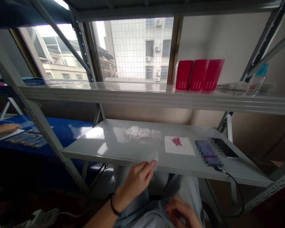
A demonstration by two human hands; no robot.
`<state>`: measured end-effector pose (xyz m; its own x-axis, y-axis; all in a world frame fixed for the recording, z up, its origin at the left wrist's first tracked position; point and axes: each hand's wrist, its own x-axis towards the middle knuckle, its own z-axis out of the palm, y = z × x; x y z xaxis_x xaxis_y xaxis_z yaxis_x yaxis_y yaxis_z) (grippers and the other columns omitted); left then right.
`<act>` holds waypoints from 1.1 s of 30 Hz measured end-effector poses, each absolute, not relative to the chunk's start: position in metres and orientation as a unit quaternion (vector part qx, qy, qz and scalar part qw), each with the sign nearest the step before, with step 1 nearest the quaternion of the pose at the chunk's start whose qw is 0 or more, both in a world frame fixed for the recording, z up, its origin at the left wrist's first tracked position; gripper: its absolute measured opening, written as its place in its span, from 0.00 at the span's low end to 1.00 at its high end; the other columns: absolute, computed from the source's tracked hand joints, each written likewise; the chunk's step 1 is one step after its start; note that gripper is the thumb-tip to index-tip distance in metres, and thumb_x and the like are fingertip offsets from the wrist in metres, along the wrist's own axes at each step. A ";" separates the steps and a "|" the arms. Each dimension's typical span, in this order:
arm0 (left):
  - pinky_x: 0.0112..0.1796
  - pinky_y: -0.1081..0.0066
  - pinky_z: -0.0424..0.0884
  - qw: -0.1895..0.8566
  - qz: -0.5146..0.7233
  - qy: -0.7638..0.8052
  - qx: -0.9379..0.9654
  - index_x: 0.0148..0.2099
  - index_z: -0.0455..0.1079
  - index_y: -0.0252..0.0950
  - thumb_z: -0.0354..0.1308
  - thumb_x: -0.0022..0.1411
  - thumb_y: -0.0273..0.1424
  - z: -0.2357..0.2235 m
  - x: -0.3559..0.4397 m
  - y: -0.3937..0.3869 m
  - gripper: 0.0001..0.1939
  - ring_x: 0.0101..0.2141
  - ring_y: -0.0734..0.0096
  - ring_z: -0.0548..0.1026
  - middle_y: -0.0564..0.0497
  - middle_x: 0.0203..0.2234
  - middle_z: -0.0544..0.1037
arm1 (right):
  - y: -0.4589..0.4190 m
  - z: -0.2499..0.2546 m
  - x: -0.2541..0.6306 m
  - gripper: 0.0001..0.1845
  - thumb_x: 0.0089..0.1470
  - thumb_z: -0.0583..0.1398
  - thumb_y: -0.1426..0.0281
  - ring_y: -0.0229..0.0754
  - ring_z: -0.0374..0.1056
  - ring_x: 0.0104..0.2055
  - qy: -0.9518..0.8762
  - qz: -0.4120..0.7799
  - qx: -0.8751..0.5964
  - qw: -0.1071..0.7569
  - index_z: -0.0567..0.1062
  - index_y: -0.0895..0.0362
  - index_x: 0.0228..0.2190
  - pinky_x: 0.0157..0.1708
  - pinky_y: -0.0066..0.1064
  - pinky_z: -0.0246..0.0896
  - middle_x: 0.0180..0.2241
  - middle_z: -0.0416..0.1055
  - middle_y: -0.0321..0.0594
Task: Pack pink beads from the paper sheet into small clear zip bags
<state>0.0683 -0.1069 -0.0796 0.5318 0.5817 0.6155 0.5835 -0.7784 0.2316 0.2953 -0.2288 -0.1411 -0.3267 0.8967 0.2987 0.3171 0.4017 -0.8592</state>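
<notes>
Here, clear bag in left hand

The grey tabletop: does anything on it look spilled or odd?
Nothing looks spilled: the small pink pieces sit in a loose pile on the white paper. The clear bags lie in a rumpled heap. The odd one is the cabled phone, which looks coarsely pixelated in the picture.

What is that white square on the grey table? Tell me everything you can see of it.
The white square is a thin, four-cornered sheet, perhaps paper, though its material is hard to tell. It lies flat on the grey table, between the clear plastic bags and the pixelated phone, apart from both. A small heap of pink pieces rests on it. Neither the left hand nor the right hand touches it.
</notes>
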 end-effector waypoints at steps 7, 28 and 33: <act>0.38 0.72 0.81 -0.216 -0.359 -0.369 -0.830 0.50 0.81 0.39 0.51 0.64 0.20 -0.148 0.065 -0.151 0.21 0.35 0.65 0.85 0.47 0.36 0.87 | -0.217 -0.144 0.267 0.25 0.58 0.54 0.80 0.46 0.74 0.56 -0.797 0.232 -0.381 0.407 0.78 0.53 0.52 0.53 0.35 0.72 0.54 0.77 0.47; 0.49 0.67 0.79 -0.247 -0.339 -0.384 -0.823 0.55 0.76 0.39 0.49 0.71 0.26 -0.180 0.082 -0.153 0.18 0.45 0.64 0.83 0.47 0.47 0.85 | -0.212 -0.199 0.254 0.32 0.54 0.55 0.85 0.53 0.65 0.54 -0.829 0.044 -0.517 0.210 0.72 0.58 0.59 0.53 0.45 0.67 0.62 0.69 0.45; 0.45 0.65 0.81 -0.202 -0.331 -0.410 -0.826 0.54 0.76 0.38 0.50 0.69 0.23 -0.185 0.076 -0.144 0.18 0.42 0.62 0.85 0.46 0.45 0.85 | -0.211 -0.196 0.256 0.36 0.53 0.54 0.86 0.52 0.65 0.53 -0.842 0.036 -0.498 0.206 0.69 0.58 0.62 0.53 0.44 0.66 0.64 0.67 0.45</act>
